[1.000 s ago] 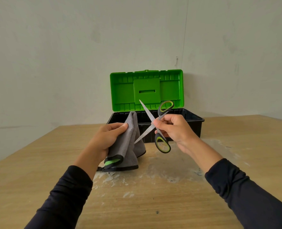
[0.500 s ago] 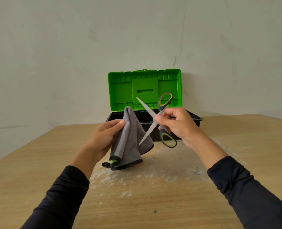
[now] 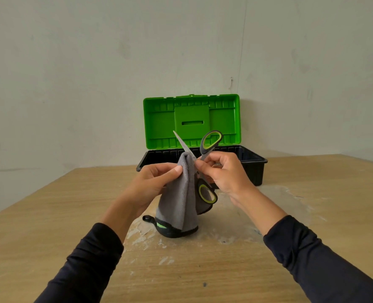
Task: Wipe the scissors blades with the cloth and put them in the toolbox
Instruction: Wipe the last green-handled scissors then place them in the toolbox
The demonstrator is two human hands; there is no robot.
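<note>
The scissors (image 3: 199, 159) are spread open in front of the toolbox (image 3: 255, 165), held by the right hand (image 3: 222, 173) near the pivot; the left hand (image 3: 152, 182) pinches the cloth (image 3: 177, 204) over one blade; the cloth hides that blade, so contact is probably made. The bare tip pointing at the green lid could nick a finger if the cloth slips. A second ago cloth and blade were apart.

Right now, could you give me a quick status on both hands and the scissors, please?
Left hand holds cloth against one blade. Right hand grips scissors, blades open. Toolbox open behind, nothing blocking it.
</note>
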